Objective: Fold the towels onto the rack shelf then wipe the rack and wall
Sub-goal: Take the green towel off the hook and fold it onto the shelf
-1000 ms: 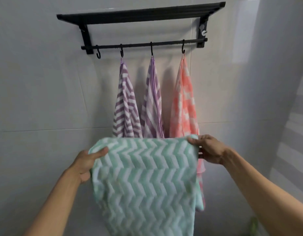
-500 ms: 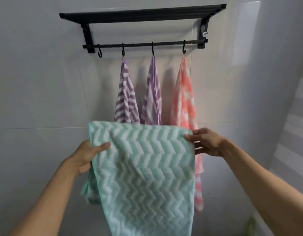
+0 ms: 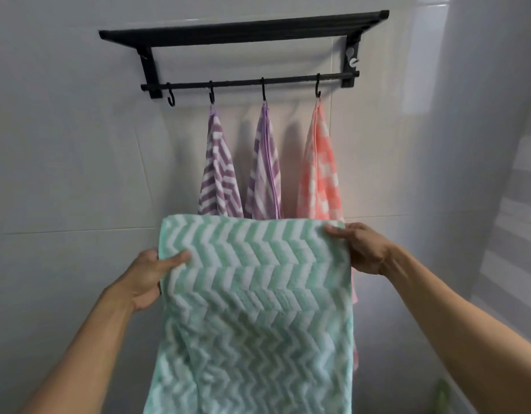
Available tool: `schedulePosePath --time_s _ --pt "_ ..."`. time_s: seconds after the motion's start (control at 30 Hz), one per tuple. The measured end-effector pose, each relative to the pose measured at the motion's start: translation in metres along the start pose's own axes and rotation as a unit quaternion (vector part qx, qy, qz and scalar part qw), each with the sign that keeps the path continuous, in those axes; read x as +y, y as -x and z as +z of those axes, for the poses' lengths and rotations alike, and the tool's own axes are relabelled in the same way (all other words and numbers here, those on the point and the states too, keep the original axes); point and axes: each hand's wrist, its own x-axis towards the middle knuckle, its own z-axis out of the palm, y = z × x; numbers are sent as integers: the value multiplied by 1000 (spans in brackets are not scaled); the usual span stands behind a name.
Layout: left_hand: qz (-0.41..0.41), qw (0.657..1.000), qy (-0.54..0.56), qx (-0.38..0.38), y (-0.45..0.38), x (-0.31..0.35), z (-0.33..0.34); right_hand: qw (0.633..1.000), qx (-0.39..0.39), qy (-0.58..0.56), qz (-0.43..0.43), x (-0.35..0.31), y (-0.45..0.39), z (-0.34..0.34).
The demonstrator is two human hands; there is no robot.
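I hold a green-and-white zigzag towel (image 3: 255,297) stretched flat in front of me. My left hand (image 3: 149,277) pinches its upper left edge and my right hand (image 3: 361,248) grips its upper right corner. Its lower part hangs down out of view. Above, a black wall rack (image 3: 243,32) has a top shelf and a rail with hooks. The leftmost hook (image 3: 170,98) is bare. Two purple striped towels (image 3: 219,174) (image 3: 265,171) and a pink checked towel (image 3: 319,174) hang from the other hooks, their lower ends hidden behind the green towel.
White tiled wall (image 3: 64,144) runs behind the rack. A side wall with grey stripes (image 3: 515,204) stands close on the right. Something small and green (image 3: 442,394) sits low at the bottom right.
The green towel's top edge has risen a little and been pulled straighter. The flap that hung loose behind my left hand half a second ago is gone from sight.
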Motion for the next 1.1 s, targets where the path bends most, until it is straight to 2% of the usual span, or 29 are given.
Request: schedulePosePath --time_s 0.1,0.13,0.2,0.27,0.37,0.5,0.6,0.67,0.9,1.0,1.1 --pt "-9 994 11 106 -3 -11 4 1000 23 18 -7 0 0 1" --pt "2 992 47 114 -5 -7 4 999 37 -6 -15 0 -1 0" --pt "15 993 85 75 -6 7 2 999 40 -27 -10 -2 -1 1" --pt "5 996 53 73 -3 12 5 999 39 37 1 -4 1 3" --pt "-18 987 22 157 -9 10 10 994 95 62 -11 -10 0 3" --pt "14 970 65 235 -17 23 19 986 96 135 -3 -22 -2 9" --pt "64 962 88 251 -19 36 24 983 138 115 -32 -36 -7 14" --pt "81 960 77 258 -18 45 27 978 131 163 -24 -42 -7 19" --pt "99 951 52 288 -18 62 27 962 206 160 -78 -54 -14 29" --pt "105 949 39 295 -17 65 27 959 235 119 -105 -59 -17 36" --pt "106 953 -2 283 -17 63 26 962 233 90 -113 -63 -19 40"
